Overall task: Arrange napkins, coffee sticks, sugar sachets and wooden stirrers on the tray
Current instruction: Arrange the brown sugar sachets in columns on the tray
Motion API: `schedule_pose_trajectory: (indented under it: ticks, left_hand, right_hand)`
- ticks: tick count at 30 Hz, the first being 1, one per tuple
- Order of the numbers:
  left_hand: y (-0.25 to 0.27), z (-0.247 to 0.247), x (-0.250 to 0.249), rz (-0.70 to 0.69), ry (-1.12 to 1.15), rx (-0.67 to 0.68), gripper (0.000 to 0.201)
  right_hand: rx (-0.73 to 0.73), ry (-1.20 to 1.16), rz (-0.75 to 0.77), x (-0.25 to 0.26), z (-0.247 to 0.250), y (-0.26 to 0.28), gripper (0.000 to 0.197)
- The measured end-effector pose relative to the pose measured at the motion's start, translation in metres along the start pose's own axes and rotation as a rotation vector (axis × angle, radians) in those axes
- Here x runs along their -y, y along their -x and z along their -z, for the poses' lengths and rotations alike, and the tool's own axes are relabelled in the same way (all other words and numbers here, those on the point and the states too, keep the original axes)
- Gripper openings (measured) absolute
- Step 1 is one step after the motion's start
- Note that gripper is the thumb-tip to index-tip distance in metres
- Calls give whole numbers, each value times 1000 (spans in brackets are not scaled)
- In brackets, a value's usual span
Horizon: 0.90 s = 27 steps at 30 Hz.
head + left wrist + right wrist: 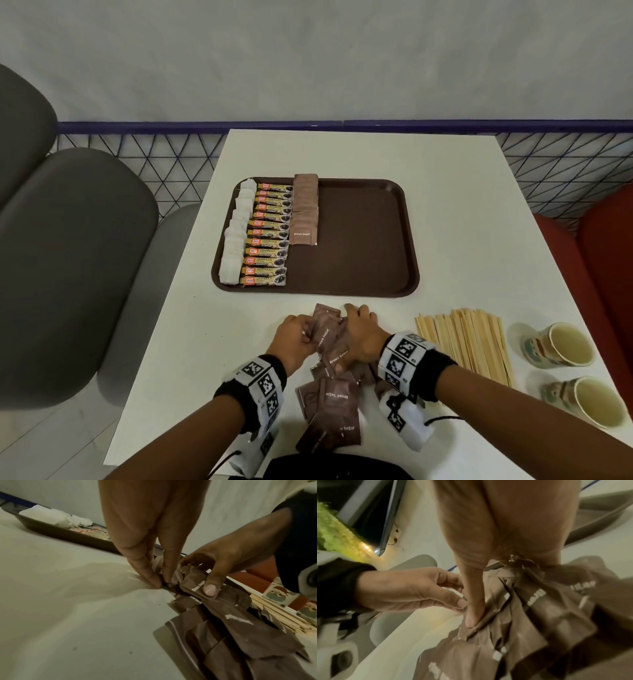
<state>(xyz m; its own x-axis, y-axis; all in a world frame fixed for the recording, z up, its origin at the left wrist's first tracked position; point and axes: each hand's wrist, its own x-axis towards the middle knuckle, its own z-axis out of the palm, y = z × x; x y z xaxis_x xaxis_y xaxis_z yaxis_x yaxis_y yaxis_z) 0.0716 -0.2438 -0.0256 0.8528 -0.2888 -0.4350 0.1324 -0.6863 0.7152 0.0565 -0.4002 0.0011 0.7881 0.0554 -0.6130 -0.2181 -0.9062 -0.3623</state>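
A brown tray [359,240] holds a column of white napkins [236,233], a column of coffee sticks [270,236] and a shorter column of brown sugar sachets [305,212]. In front of the tray lies a loose pile of brown sugar sachets [332,407]. My left hand [298,337] pinches the edge of a few sachets at the pile's far end. My right hand [359,332] grips the same bunch from the other side, its thumb [210,589] on top. Wooden stirrers [466,339] lie on the table to the right.
Two paper cups [561,344] [592,401] stand right of the stirrers near the table's right edge. Grey seats are on the left, a red seat on the right. The tray's right half is bare brown surface.
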Motion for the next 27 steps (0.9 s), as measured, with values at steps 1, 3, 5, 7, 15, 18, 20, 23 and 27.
schedule_pose_trajectory:
  ticks: [1,3,5,7,15,18,20,23,27]
  left_hand:
    - [0,0,1,6,15,-13,44]
    - [0,0,1,2,27,-35,44]
    - [2,0,1,-10,30,-41,46]
    - [2,-1,1,-15,25,-42,47]
    - [3,2,-3,24,76,-53,32]
    - [6,8,-4,17,164,-52,36]
    - [9,12,-4,22,264,-49,42]
    - [11,20,-3,31,398,-59,44]
    - [9,36,-5,19,526,-157,30]
  right_hand:
    - [1,-36,-6,1,0,-3,102]
    - [10,-69,10,2,2,-7,91]
    - [14,-65,32,2,2,-9,83]
    - [3,-77,46,2,0,-10,79]
    - [84,-204,140,7,-2,-15,97]
    - [96,-137,144,9,0,-17,75]
    - [82,-137,157,10,0,-17,69]
    - [78,-208,210,7,4,-20,58]
    - [55,-432,207,2,16,-25,56]
